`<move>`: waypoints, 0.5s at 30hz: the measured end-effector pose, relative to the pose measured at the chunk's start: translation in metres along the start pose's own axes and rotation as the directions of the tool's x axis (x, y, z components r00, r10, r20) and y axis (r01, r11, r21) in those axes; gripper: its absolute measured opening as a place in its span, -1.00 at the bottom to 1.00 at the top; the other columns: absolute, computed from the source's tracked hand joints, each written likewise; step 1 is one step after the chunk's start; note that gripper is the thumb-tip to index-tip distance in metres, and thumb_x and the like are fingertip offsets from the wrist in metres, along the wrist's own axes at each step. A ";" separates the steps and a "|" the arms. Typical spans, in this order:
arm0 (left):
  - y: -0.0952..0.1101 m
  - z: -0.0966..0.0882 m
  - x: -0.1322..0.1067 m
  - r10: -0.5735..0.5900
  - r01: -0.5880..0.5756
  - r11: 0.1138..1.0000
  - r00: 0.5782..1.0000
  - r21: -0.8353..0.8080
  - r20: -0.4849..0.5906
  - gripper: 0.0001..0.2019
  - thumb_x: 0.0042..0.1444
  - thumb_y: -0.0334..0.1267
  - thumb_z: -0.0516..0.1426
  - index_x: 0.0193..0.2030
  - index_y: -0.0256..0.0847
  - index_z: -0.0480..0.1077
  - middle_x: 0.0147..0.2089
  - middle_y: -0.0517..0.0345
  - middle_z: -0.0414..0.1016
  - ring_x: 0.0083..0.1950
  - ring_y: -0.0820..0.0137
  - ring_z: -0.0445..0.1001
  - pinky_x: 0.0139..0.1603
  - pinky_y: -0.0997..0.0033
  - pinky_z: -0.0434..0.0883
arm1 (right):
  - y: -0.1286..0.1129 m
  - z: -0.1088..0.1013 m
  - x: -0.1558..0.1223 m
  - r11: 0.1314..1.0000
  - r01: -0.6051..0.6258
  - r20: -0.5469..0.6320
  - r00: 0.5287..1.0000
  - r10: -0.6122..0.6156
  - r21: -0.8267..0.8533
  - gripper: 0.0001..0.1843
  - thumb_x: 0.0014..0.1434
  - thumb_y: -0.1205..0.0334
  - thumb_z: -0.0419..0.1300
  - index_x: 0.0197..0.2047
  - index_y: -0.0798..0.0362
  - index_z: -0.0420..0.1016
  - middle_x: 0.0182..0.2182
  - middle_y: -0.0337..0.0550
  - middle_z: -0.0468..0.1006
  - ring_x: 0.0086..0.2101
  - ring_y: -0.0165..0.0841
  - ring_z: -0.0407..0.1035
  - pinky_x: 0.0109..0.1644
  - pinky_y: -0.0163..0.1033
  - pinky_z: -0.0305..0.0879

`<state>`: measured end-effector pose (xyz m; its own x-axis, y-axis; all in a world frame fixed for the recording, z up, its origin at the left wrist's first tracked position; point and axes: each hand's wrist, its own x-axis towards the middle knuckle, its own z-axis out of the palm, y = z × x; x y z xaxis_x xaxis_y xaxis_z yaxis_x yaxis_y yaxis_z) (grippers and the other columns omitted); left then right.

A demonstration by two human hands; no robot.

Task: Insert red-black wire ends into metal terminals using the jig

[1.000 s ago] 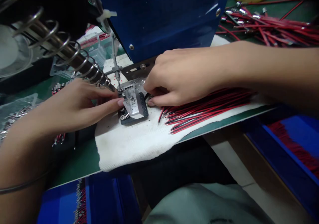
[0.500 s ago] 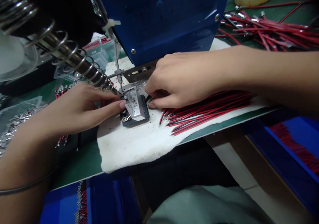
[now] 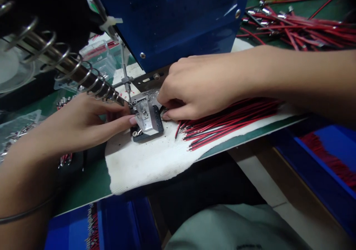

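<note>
Smooth metal fixture [image 3: 149, 123]; glossy blue panel [image 3: 178, 25]

L hand [image 3: 86, 122] was turned w/ thumb side toward the R hand [image 3: 191, 88], L thumb [image 3: 119, 124] stretched out, L fingers [image 3: 109, 108] bent above it w/ a gap btwn, tips partly hidden. L forearm [image 3: 25, 176] ran back & down from it. R hand sat near but apart, back up, R fingers [image 3: 166, 94] curled, R thumb [image 3: 178, 113] just below. R forearm [image 3: 292, 72] ran off to its R, abt level.
</note>
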<state>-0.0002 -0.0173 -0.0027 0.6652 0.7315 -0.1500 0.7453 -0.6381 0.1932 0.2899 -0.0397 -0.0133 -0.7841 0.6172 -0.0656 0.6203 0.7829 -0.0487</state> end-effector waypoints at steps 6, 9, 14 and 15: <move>-0.006 0.000 -0.003 -0.072 0.070 0.996 0.996 0.046 0.042 -0.04 0.27 0.63 -0.04 -0.03 -0.26 0.78 -0.42 0.16 0.57 -0.46 0.53 0.33 -0.46 0.59 0.21 | -0.002 0.001 0.001 1.000 -0.016 -0.003 1.000 0.016 -0.022 -0.51 0.55 -0.08 0.13 0.02 0.12 0.75 -0.39 -0.12 0.59 -0.22 -0.23 0.54 -0.06 -0.15 0.22; -0.007 -0.001 -0.003 -0.082 0.079 0.995 0.996 0.062 0.034 -0.05 0.28 0.63 -0.03 0.02 -0.24 0.78 -0.33 0.13 0.65 -0.39 0.50 0.41 -0.39 0.58 0.29 | -0.002 0.000 0.001 1.000 -0.014 -0.009 1.000 0.014 -0.021 -0.53 0.54 -0.07 0.16 0.00 0.13 0.75 -0.38 -0.12 0.60 -0.17 -0.19 0.56 -0.02 -0.12 0.26; -0.005 -0.003 -0.001 0.022 -0.022 0.999 0.999 0.031 0.027 -0.14 0.35 0.56 0.01 -0.05 -0.23 0.78 -0.33 0.17 0.66 -0.39 0.52 0.45 -0.38 0.61 0.29 | -0.001 -0.001 0.000 1.000 0.015 -0.034 0.999 -0.016 -0.022 -0.57 0.51 -0.02 0.17 -0.14 0.14 0.72 -0.42 -0.12 0.55 -0.15 -0.20 0.54 -0.01 -0.12 0.26; -0.004 -0.003 -0.001 0.041 -0.042 0.999 0.999 0.023 0.026 -0.16 0.36 0.54 0.02 -0.06 -0.23 0.78 -0.33 0.17 0.65 -0.38 0.53 0.46 -0.37 0.61 0.29 | -0.001 -0.001 0.000 1.000 0.023 -0.039 0.999 -0.024 -0.019 -0.57 0.51 -0.01 0.17 -0.15 0.14 0.72 -0.43 -0.12 0.54 -0.14 -0.20 0.53 0.01 -0.11 0.27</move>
<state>-0.0035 -0.0146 -0.0005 0.6961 0.6983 -0.1667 0.7179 -0.6733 0.1771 0.2898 -0.0404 -0.0124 -0.7990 0.6008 -0.0252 0.6013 0.7984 -0.0317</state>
